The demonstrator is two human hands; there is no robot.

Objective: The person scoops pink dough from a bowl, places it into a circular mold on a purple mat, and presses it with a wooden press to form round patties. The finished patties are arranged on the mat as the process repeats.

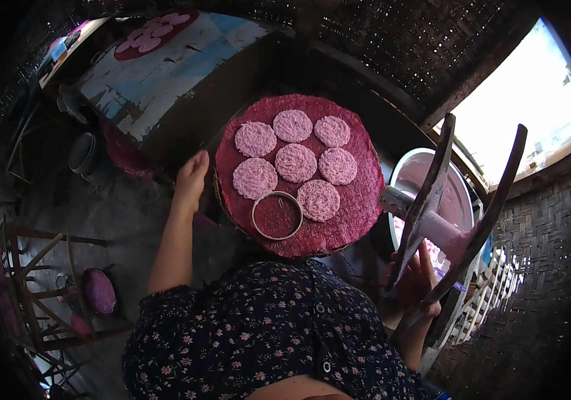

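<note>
A round magenta mat (242, 220) holds several lacy pale-pink discs (295, 163) and a metal ring (277, 193) at its lower left. My left hand (192, 173) is just off the mat's left edge, fingers slightly curved, holding nothing visible. My right hand (419, 280) grips the dark wooden levers (465, 267) of a press at the right. Between the levers is a pink-smeared cylinder (442, 230), its narrower end reaching toward the mat's right edge. The fingers of my right hand are partly hidden behind the levers.
A pale basin (432, 170) stands behind the press. At upper left, a peeling painted table (179, 73) bears another mat of pink discs (145, 37). Buckets (85, 153) and a wooden frame (59, 237) are at left. Woven walls (532, 260) surround a bright opening (512, 87).
</note>
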